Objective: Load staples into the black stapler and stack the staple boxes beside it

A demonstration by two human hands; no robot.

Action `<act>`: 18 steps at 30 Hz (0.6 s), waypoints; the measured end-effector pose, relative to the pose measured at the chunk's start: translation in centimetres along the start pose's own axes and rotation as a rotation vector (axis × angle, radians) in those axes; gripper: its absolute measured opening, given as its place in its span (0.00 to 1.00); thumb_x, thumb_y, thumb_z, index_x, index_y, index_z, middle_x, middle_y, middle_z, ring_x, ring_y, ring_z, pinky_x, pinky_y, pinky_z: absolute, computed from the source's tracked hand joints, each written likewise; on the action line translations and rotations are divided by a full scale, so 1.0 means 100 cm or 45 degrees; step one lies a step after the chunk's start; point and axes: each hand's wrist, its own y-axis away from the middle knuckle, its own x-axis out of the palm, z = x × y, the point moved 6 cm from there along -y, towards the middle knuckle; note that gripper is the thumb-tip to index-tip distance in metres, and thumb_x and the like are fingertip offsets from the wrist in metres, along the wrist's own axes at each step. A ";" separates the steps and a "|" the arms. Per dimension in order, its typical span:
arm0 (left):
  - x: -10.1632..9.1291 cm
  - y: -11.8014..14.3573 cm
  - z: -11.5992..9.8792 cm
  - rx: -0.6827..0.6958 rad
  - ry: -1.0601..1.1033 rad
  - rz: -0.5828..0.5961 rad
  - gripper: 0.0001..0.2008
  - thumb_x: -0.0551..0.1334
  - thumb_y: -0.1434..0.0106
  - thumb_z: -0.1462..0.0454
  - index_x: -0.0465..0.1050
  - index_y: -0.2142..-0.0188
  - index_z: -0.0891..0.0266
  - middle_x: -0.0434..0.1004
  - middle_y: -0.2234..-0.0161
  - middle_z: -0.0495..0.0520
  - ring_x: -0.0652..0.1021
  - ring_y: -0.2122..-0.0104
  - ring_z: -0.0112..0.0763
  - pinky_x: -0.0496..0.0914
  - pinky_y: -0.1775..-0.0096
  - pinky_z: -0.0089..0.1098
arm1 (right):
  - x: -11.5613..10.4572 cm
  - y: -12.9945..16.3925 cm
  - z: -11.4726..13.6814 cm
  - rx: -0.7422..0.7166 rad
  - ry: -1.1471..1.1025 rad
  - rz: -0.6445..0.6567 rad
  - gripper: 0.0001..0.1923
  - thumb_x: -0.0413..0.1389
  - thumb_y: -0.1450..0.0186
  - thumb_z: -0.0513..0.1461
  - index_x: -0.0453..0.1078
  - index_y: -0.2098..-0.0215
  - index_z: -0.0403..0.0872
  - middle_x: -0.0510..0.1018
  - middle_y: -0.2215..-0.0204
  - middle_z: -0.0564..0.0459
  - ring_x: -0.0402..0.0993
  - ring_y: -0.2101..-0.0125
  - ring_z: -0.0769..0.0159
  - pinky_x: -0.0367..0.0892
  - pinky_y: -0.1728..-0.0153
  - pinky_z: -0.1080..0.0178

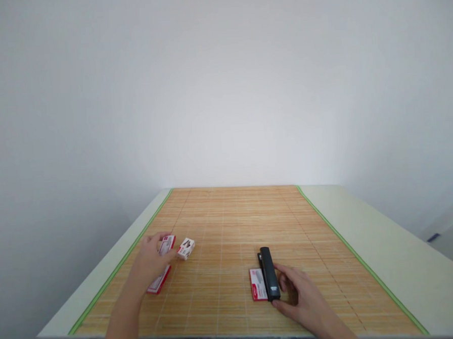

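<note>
My left hand (pixel 154 258) curls over a flat red-and-white packet (pixel 166 245), with the fingers at its far edge and the thumb across its near side. Below my wrist shows a red-edged white piece (pixel 159 281); whether it belongs to the same packet I cannot tell, as the hand covers the part between. Just right of the thumb lies a small white staple box (pixel 186 248) with dark and red print. A black stapler (pixel 269 273) lies lengthwise with my right hand (pixel 299 294) gripping its right side, thumb at the near end. Against its left side is another red-and-white packet (pixel 258 284).
A bamboo mat (pixel 229 220) with green edging covers the middle of a pale table (pixel 365 218). White walls (pixel 222 89) stand behind and at the sides. The table's front edge runs close to both forearms.
</note>
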 end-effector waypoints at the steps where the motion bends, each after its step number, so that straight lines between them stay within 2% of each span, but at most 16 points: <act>1: -0.001 0.009 -0.017 0.007 0.055 -0.024 0.29 0.65 0.44 0.51 0.72 0.45 0.58 0.70 0.48 0.58 0.76 0.53 0.45 0.71 0.48 0.45 | 0.000 0.000 0.000 0.001 0.004 -0.006 0.35 0.65 0.40 0.42 0.65 0.35 0.50 0.77 0.61 0.52 0.73 0.59 0.57 0.66 0.54 0.55; 3: 0.012 0.035 -0.061 0.064 0.278 0.069 0.27 0.63 0.42 0.55 0.70 0.43 0.58 0.70 0.48 0.57 0.76 0.62 0.37 0.73 0.58 0.39 | 0.000 0.000 0.000 0.000 0.010 -0.007 0.35 0.65 0.40 0.42 0.66 0.36 0.50 0.77 0.61 0.52 0.73 0.59 0.57 0.66 0.54 0.55; 5: 0.042 0.066 -0.111 0.143 0.417 0.229 0.25 0.62 0.42 0.60 0.69 0.44 0.56 0.71 0.50 0.54 0.75 0.66 0.33 0.72 0.63 0.35 | 0.000 0.001 0.000 -0.006 0.008 -0.003 0.34 0.65 0.40 0.43 0.66 0.36 0.50 0.77 0.61 0.53 0.73 0.59 0.57 0.66 0.55 0.56; 7: 0.078 0.096 -0.154 0.162 0.511 0.391 0.24 0.62 0.44 0.64 0.70 0.46 0.55 0.72 0.52 0.52 0.75 0.67 0.31 0.71 0.64 0.32 | -0.001 0.001 0.001 -0.012 0.005 -0.009 0.33 0.64 0.40 0.43 0.67 0.37 0.51 0.77 0.61 0.52 0.73 0.59 0.57 0.66 0.55 0.56; 9: 0.108 0.118 -0.182 0.179 0.578 0.469 0.22 0.63 0.46 0.67 0.71 0.50 0.56 0.71 0.52 0.52 0.76 0.62 0.32 0.72 0.58 0.32 | -0.002 0.001 0.003 -0.010 0.012 -0.013 0.32 0.64 0.40 0.43 0.68 0.38 0.51 0.78 0.61 0.52 0.73 0.59 0.57 0.66 0.55 0.56; 11: 0.126 0.128 -0.193 0.147 0.563 0.484 0.19 0.64 0.47 0.68 0.72 0.54 0.57 0.70 0.52 0.53 0.77 0.58 0.33 0.71 0.54 0.33 | -0.003 0.001 0.005 -0.002 0.023 -0.009 0.30 0.64 0.40 0.43 0.69 0.40 0.51 0.78 0.61 0.52 0.73 0.59 0.57 0.66 0.55 0.56; 13: 0.134 0.131 -0.193 0.136 0.574 0.542 0.22 0.67 0.48 0.66 0.72 0.52 0.57 0.69 0.49 0.55 0.77 0.55 0.36 0.71 0.51 0.35 | -0.004 0.001 0.007 0.001 0.026 -0.006 0.28 0.63 0.40 0.43 0.70 0.41 0.51 0.78 0.61 0.52 0.73 0.59 0.56 0.66 0.55 0.56; 16: 0.134 0.130 -0.188 0.204 0.666 0.723 0.41 0.74 0.54 0.64 0.65 0.40 0.55 0.63 0.39 0.58 0.74 0.46 0.43 0.70 0.45 0.38 | -0.004 0.001 0.009 0.009 0.026 -0.006 0.27 0.63 0.40 0.42 0.70 0.42 0.51 0.78 0.62 0.52 0.72 0.59 0.56 0.66 0.55 0.56; 18: 0.130 0.128 -0.185 0.266 0.696 0.804 0.46 0.74 0.54 0.65 0.62 0.36 0.54 0.63 0.37 0.58 0.71 0.41 0.45 0.66 0.41 0.39 | -0.004 0.001 0.009 0.011 0.031 -0.003 0.27 0.63 0.40 0.43 0.71 0.43 0.51 0.78 0.62 0.52 0.72 0.60 0.56 0.66 0.56 0.56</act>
